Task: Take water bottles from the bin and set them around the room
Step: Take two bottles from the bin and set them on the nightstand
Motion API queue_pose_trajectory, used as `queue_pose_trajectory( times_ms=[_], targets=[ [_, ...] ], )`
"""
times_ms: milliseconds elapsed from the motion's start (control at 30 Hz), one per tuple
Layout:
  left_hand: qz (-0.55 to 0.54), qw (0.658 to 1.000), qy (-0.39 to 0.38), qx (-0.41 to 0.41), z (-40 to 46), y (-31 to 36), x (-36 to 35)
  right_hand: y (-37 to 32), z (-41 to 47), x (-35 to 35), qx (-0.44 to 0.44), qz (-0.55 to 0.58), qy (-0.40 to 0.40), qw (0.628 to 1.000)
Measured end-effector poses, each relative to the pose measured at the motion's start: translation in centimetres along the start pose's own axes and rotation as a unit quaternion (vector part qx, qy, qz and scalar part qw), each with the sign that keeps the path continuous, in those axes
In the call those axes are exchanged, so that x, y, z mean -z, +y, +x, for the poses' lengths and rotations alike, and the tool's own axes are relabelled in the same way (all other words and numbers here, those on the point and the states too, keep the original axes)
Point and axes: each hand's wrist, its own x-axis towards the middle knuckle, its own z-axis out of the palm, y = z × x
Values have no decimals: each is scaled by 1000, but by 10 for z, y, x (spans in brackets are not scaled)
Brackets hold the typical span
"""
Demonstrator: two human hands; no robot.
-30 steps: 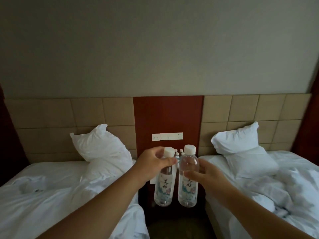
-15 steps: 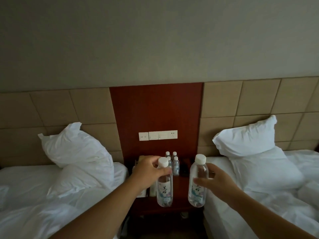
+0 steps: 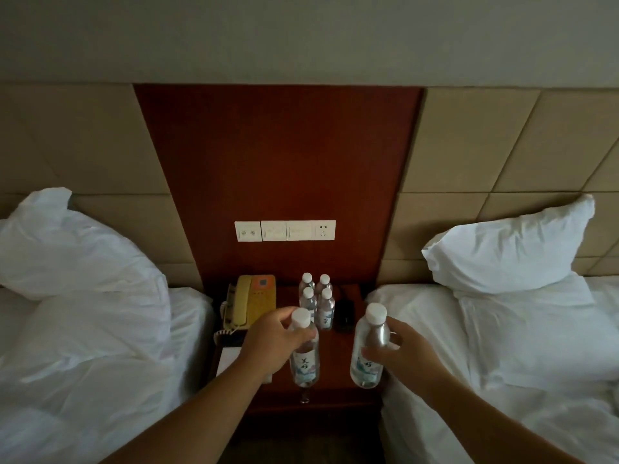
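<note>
My left hand (image 3: 273,339) grips a clear water bottle (image 3: 304,361) with a white cap near its neck, held upright over the dark wooden nightstand (image 3: 335,395). My right hand (image 3: 400,353) holds a second, similar bottle (image 3: 368,349) upright a little to the right. Both bottles hang just above the nightstand's front part. Several more small water bottles (image 3: 316,298) stand in a cluster at the back of the nightstand. No bin is in view.
A yellow telephone (image 3: 251,301) sits at the nightstand's back left, with a notepad (image 3: 229,358) in front of it. A small black object (image 3: 345,311) lies right of the bottle cluster. White beds with pillows (image 3: 509,246) flank the nightstand; wall switches (image 3: 284,230) are above.
The view has closed in on the nightstand and tilted down. Both hands have carried their bottles forward and lower, now over the nightstand's front, slightly farther apart.
</note>
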Motion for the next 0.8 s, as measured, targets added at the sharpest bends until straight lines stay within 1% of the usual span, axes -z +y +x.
queue_pose_trajectory(
  times_ms=[133, 200, 300, 433, 633, 800],
  targets=[
    [11, 1000, 6, 5, 68, -50, -14, 32, 73, -38, -25, -21, -9, 999],
    [26, 999, 18, 16, 98, -75, -23, 50, 105, -57, -44, -30, -19, 998],
    [44, 998, 15, 32, 139, -112, -38, 81, 149, -84, -66, -35, -31, 997],
    [55, 998, 12, 42, 182, -149, -60, 115, 200, -114, -88, -33, -23, 995],
    [60, 997, 29, 43, 220, -185, -88, 147, 254, -138, -103, -4, 4, 995],
    [71, 995, 38, 56, 227, -196, -104, 166, 275, -143, -117, -2, -26, 993]
  ],
)
